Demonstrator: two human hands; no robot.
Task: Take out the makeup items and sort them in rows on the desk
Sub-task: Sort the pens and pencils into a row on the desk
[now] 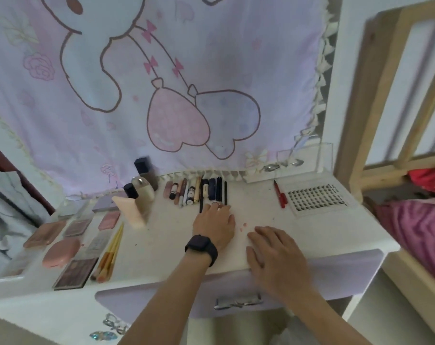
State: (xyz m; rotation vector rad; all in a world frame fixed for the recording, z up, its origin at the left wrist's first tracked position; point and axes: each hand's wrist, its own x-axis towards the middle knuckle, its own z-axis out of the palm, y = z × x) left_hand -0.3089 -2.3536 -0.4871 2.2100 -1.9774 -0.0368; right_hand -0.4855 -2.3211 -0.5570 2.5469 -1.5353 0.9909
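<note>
A row of lipsticks, tubes and dark pencils lies side by side at the back of the white desk. My left hand, with a dark watch on the wrist, lies flat with its fingertips touching the near ends of the black pencils. My right hand rests flat and spread near the desk's front edge, holding nothing. At the left lie pink compacts, eyeshadow palettes, brushes, a cream tube and bottles.
A red pen and a lash tray lie at the right, with a clear acrylic box behind them. A pink curtain hangs behind the desk. A lilac drawer sits shut below my hands. A wooden bed frame stands right.
</note>
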